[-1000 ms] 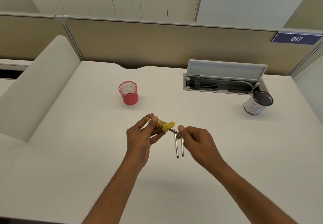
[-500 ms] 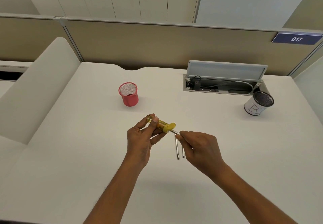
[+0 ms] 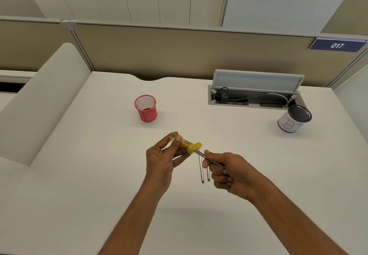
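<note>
My left hand (image 3: 162, 160) holds a yellow see-through screwdriver handle (image 3: 186, 145) above the middle of the white desk (image 3: 83, 175), thumb and fingers curled round it. My right hand (image 3: 231, 172) pinches a thin metal shaft (image 3: 201, 153) whose tip sits at the handle's open yellow end. Two more metal shafts (image 3: 205, 172) lie side by side on the desk just below, partly hidden by my right hand.
A red mesh cup (image 3: 146, 108) stands behind my left hand. A black mesh cup with a white label (image 3: 294, 121) stands at the right. An open cable tray with a raised lid (image 3: 253, 95) is set into the desk's back. Beige partitions enclose the desk.
My right hand has slid back along the shaft and closed tighter around it. My left hand and the handle have stayed almost still.
</note>
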The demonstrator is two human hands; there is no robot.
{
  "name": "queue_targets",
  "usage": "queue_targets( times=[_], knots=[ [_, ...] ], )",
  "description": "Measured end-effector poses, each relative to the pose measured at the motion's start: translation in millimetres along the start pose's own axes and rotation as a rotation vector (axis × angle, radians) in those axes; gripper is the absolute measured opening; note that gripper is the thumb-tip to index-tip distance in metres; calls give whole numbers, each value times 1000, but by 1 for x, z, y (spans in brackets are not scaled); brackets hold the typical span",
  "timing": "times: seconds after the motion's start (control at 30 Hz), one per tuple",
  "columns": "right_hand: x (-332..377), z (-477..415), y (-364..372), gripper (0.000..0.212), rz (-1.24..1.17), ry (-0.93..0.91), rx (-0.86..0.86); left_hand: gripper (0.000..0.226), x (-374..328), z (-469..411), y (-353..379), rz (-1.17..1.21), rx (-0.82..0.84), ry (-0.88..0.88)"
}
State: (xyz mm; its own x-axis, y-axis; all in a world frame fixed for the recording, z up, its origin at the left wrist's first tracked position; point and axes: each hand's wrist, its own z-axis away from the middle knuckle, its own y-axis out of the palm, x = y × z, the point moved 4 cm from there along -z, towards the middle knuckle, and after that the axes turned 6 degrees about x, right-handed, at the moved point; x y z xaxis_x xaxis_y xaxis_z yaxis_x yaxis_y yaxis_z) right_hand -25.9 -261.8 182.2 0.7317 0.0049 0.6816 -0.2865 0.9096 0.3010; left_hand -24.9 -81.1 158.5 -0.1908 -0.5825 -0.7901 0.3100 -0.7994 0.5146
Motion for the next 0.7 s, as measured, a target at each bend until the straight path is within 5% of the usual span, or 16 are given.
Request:
queue_targets(
  times=[0.3,0.4,0.57,0.7],
  knots=[
    [-1,3,4,41,1246,-890,-453,27,-2,-2,3,13,-9,-8],
    [-5,1,5,26,1465,-1143,-551,24,-2,0,4,11,-3,-8],
    [-3,1,8,28,1502,-1229,-617,20,-2,1,5,10,-2,-13],
    [2,-4,5,22,936,-968,-461,20,-3,0,4,0,19,-8]
  ],
)
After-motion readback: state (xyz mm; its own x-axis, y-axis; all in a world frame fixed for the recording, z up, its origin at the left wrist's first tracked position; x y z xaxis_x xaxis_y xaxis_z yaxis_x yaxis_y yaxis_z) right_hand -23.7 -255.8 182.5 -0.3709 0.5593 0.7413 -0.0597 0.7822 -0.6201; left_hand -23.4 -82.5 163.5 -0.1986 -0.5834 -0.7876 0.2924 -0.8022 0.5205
